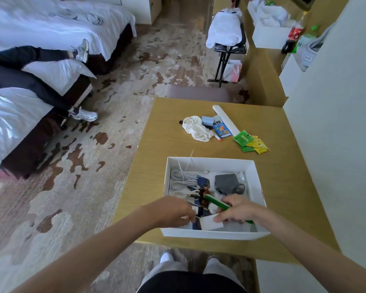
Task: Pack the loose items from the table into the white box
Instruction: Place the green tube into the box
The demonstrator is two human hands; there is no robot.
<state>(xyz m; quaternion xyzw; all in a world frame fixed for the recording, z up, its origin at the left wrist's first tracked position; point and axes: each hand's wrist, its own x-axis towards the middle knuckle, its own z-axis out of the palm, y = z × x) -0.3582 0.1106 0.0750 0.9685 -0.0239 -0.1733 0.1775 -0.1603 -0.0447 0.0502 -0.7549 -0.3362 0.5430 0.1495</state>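
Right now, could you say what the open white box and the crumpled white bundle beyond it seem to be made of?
The open white box looks like matte cardboard: thin walls, creased corners. The crumpled white bundle looks like soft fabric, perhaps cotton: limp folds, no shine.

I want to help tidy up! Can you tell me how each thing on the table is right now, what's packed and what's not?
white box: open, partly filled.
green pen: gripped by the right hand, over the box.
left hand: reaching into the box; grip unclear.
grey cable: coiled, packed.
dark charger: packed.
white cloth: crumpled, unpacked.
white tube: lying flat, unpacked.
blue packet: unpacked.
sachets: loose, unpacked.
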